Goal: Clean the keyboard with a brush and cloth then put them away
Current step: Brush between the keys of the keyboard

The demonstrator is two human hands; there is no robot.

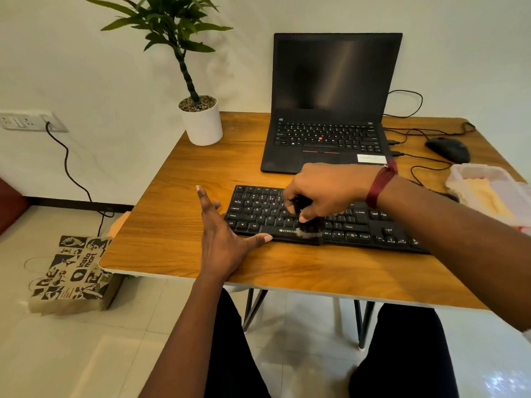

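Observation:
A black keyboard (353, 222) lies across the front of the wooden table (184, 173). My right hand (327, 189) grips a small dark brush (309, 226) whose bristles touch the keys near the space bar. My left hand (222, 234) lies flat on the table with straight, spread fingers, its thumb against the keyboard's front left edge. A pale yellow cloth (485, 193) sits in a clear plastic wrapper at the right edge of the table.
An open black laptop (330, 110) stands behind the keyboard. A black mouse (448, 149) and cables lie at the back right, and a potted plant (201, 122) at the back left. A printed paper bag (71, 271) stands on the floor to the left.

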